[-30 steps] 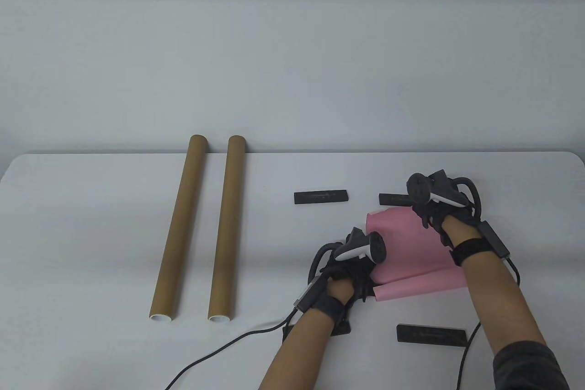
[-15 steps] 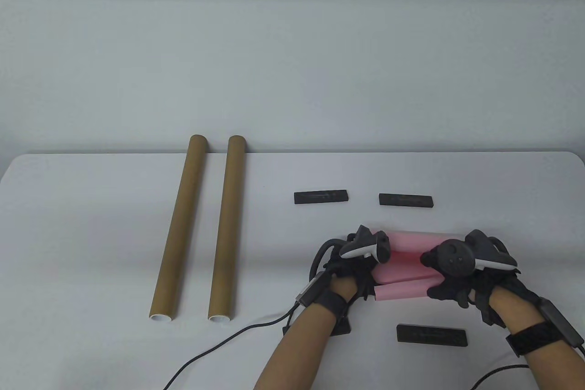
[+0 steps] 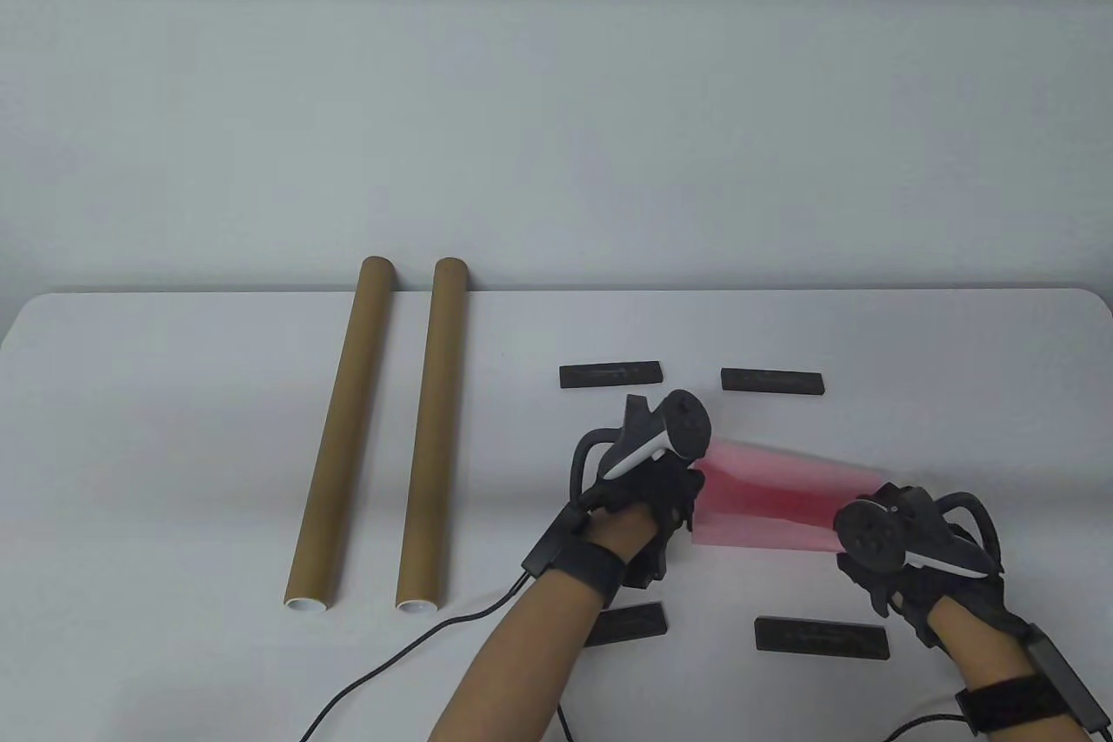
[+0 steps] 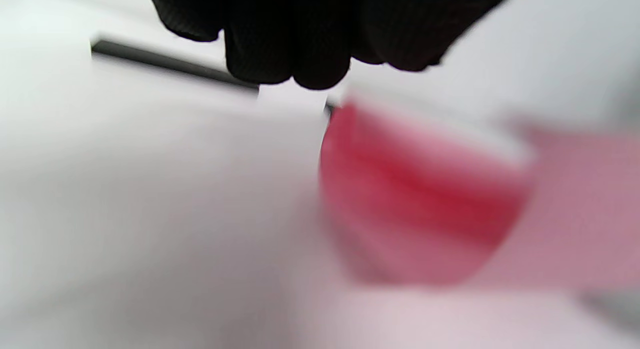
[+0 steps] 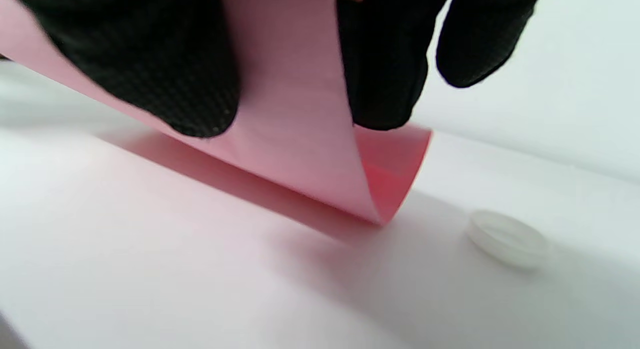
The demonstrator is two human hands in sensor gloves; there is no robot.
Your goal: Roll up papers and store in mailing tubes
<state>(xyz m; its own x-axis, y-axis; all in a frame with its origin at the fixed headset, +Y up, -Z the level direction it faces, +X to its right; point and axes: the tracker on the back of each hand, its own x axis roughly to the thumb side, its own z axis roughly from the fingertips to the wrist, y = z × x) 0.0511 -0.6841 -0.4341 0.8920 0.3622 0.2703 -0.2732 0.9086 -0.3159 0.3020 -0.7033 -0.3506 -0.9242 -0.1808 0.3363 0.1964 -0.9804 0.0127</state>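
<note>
Pink paper (image 3: 769, 498), loosely rolled at lower right of frame, is gripped at each end by left hand (image 3: 648, 498) and right hand (image 3: 904, 568); tighten evenly before tubes (image 3: 383, 429).

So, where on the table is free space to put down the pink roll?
Bare patches: left of the two mailing tubes; the strip between the right tube and the left hand; the far right, beyond the black weight bars. Crowded: around both hands, where the pink paper, four bars and cables sit.
</note>
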